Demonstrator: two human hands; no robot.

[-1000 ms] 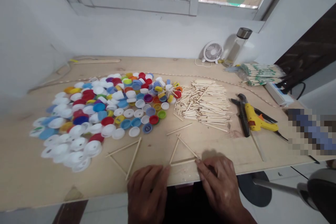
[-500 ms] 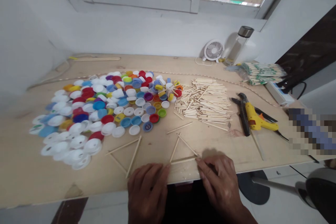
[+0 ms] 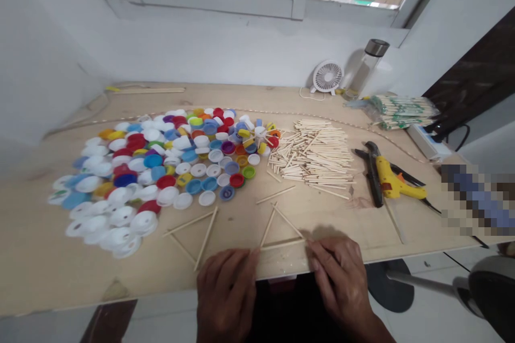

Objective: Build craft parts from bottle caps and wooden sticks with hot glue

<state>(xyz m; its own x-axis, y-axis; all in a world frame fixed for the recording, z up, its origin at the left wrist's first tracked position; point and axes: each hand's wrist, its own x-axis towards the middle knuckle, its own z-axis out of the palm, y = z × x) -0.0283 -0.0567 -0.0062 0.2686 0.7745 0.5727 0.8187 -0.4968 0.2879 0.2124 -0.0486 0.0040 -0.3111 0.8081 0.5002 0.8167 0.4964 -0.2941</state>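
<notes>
Three thin wooden sticks form a triangle in front of me. Its near side, a wooden stick [image 3: 284,245], lies along the table between my hands. My left hand [image 3: 227,292] has its fingers bent together, with the fingertips at that stick's left end. At the right corner, my right hand [image 3: 340,273] pinches thumb and forefinger against the other end. A second stick triangle [image 3: 206,238] lies just left, one corner beside my left knuckles. One loose stick [image 3: 276,194] rests beyond the nearer triangle.
Many coloured bottle caps [image 3: 164,182] cover the left side. A pile of wooden sticks [image 3: 317,153] lies at centre right, near a yellow glue gun [image 3: 388,179] and black-handled pliers [image 3: 373,171]. Behind are a small fan [image 3: 328,77], a bottle [image 3: 368,67] and bagged sticks [image 3: 404,111].
My right fingertips have shifted slightly right along the triangle's right corner. The left hand has barely moved, and the sticks lie almost as before.
</notes>
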